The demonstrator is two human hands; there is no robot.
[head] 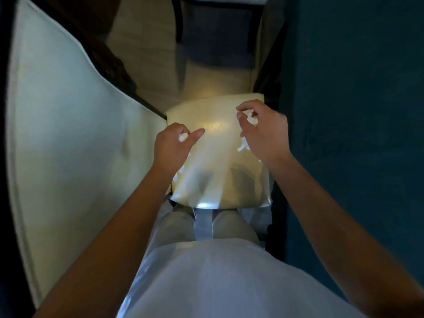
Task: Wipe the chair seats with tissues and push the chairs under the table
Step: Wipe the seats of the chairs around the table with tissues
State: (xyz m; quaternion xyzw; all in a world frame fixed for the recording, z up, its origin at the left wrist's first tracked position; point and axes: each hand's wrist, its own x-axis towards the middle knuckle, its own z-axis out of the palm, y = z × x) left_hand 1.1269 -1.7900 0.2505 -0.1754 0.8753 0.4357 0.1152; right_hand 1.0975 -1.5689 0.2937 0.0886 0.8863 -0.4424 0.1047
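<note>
Both hands (174, 143) (263, 131) over glossy cream seat (218, 125), fingers curled around crumpled white tissues (182, 137) (251, 119).

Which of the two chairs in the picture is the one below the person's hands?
The near chair with the glossy cream seat: the left hand and the right hand grip tissues over it. The other chair stands farther ahead, dark-framed, away from the hands.

A home dining area: a cream-topped table (68, 134) along the left, cream-cushioned chair seats (218, 157) in a narrow aisle, a dark teal wall (355, 111), pale tiled floor (146, 53).
</note>
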